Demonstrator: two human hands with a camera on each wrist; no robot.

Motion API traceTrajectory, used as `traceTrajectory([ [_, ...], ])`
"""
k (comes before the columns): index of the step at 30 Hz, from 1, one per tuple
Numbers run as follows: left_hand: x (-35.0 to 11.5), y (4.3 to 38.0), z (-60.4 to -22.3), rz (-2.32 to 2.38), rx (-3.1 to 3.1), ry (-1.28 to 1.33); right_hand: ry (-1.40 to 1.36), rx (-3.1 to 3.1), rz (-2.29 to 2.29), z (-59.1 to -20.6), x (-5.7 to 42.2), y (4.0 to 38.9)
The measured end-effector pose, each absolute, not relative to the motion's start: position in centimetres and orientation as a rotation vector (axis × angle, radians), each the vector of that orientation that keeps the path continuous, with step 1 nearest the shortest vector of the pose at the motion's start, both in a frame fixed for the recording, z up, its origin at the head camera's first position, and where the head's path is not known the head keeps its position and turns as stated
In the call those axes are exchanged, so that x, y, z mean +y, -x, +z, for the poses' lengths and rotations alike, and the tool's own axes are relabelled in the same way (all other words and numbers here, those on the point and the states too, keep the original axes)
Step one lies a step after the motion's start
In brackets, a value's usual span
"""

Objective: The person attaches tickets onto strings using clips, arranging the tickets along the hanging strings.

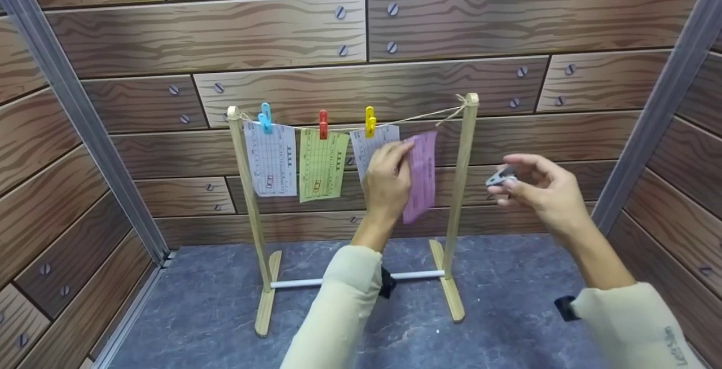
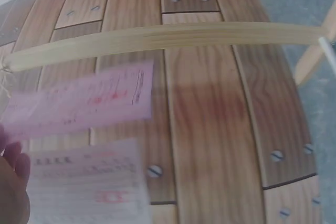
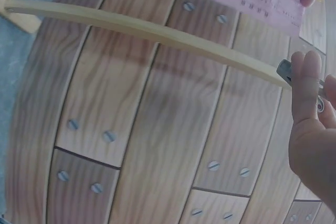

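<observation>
In the head view my left hand [image 1: 389,174] pinches a pink printed slip [image 1: 422,177] near its top, just below the string [image 1: 420,116]. The slip hangs down on the right side of that hand. Out to the right of the rack, my right hand [image 1: 544,188] holds a grey clothespin [image 1: 501,177] between thumb and fingers. Three slips hang pegged on the string: a white one [image 1: 273,160] under a blue clothespin [image 1: 265,118], a green one [image 1: 322,166] under a red clothespin [image 1: 323,124], and another white one [image 1: 361,146], partly behind my left hand, under a yellow clothespin [image 1: 370,122].
The string is tied between the left wooden post [image 1: 248,200] and right wooden post [image 1: 461,183]. A white rod [image 1: 417,275] joins their feet on the grey marbled surface [image 1: 197,301]. Wood-patterned panels [image 1: 282,30] stand behind, and metal frame bars [image 1: 107,126] run up the corners.
</observation>
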State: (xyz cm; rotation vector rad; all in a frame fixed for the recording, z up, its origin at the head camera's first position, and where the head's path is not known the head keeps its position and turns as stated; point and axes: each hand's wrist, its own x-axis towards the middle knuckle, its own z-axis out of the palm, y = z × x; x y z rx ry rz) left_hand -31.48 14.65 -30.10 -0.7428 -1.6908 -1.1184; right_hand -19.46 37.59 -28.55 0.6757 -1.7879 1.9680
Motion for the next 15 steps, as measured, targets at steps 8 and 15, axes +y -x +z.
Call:
traceTrajectory([
  [8,15.5,31.5,-27.1,-1.099,-1.627,0.588,-0.662,-1.850,1.876,-27.0,36.9,19.6],
  [15,16.1,31.8,-25.9,-1.145,-1.634,0.532,-0.677,-1.824,1.902,-26.1,37.1,19.6],
])
